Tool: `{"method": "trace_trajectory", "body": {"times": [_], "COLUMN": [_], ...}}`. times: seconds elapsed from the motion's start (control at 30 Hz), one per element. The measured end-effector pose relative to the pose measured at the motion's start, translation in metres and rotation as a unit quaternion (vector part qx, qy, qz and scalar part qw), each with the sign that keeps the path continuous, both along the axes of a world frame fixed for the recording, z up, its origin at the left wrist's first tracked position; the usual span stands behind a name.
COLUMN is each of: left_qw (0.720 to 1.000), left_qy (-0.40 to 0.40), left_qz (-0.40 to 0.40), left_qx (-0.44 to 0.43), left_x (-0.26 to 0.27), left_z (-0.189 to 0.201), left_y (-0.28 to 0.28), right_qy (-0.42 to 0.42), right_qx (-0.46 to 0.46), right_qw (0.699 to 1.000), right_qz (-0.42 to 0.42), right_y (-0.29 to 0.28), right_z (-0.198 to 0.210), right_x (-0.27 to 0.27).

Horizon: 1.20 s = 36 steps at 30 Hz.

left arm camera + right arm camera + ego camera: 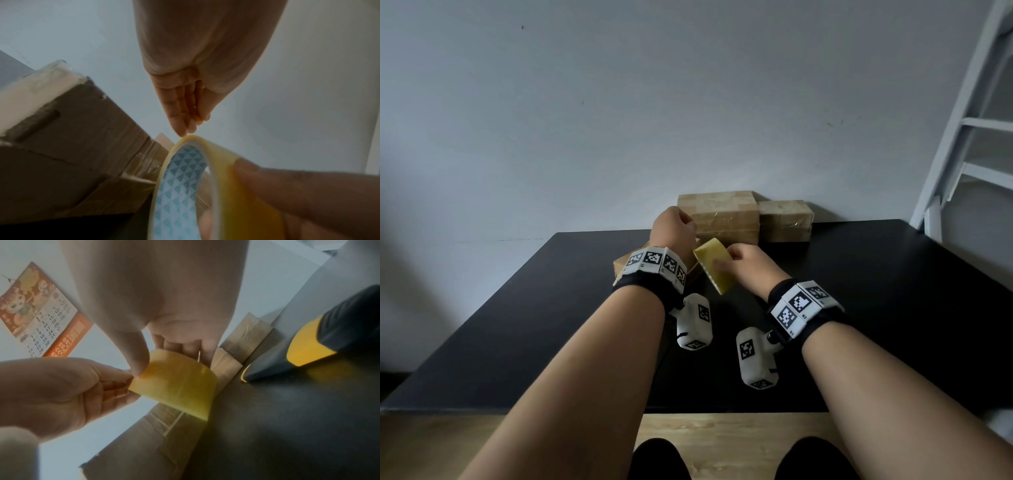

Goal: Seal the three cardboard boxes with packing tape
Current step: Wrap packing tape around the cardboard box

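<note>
My right hand (pixel 727 262) grips a yellow roll of packing tape (pixel 714 267) above the black table, thumb (pixel 137 353) on its outer face. My left hand (pixel 688 226) reaches over the roll, and its curled fingertips (pixel 121 381) pinch at the rim of the tape roll (pixel 176 384), beside the right thumb. A cardboard box (pixel 621 265) lies under my left wrist, mostly hidden. Two more cardboard boxes stand against the wall, both with shiny tape on them: a larger one (pixel 719 214) and a smaller one (pixel 786 221) to its right.
A black and yellow utility knife (pixel 333 337) lies on the black table (pixel 876 291) to the right of the roll. A white ladder frame (pixel 962 137) stands at the far right. A calendar (pixel 39 316) hangs on the wall.
</note>
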<state>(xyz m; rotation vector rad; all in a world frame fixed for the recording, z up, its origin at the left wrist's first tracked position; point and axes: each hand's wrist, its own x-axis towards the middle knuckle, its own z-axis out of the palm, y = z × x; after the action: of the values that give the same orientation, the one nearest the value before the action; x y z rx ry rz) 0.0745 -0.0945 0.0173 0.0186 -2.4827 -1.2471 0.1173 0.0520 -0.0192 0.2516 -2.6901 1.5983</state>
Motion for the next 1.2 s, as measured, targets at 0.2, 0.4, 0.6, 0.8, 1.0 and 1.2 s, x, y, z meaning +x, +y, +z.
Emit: {"method": "trace_trajectory", "body": {"times": [0.2,0.4,0.6,0.8,1.0,1.2], "left_qw": [0.998,0.997,0.992,0.989,0.986,0.987], "left_qy": [0.007,0.027,0.018,0.023,-0.001,-0.063], "left_qz": [0.014,0.040,0.105,0.128,0.160,0.141], "left_qx": [0.067,0.060,0.063,0.075,0.048,0.040], "left_x": [0.002,0.001,-0.008,-0.018,-0.034,-0.053], "left_z": [0.000,0.009,0.010,0.013,0.008,0.011], "left_y": [-0.008,-0.014,-0.036,-0.054,-0.080,-0.104], "right_qy": [0.000,-0.006,-0.016,-0.011,0.023,0.052], "right_qx": [0.107,0.091,-0.067,0.075,0.156,0.172], "right_qw": [0.993,0.989,0.994,0.992,0.980,0.975], "right_qz": [-0.051,-0.115,-0.083,-0.100,-0.121,-0.131], "right_y": [0.004,0.000,-0.006,-0.011,-0.029,-0.041], "right_z": [0.002,0.004,0.009,0.005,0.012,0.022], "right_x": [-0.005,-0.006,-0.002,-0.015,-0.035,-0.060]}}
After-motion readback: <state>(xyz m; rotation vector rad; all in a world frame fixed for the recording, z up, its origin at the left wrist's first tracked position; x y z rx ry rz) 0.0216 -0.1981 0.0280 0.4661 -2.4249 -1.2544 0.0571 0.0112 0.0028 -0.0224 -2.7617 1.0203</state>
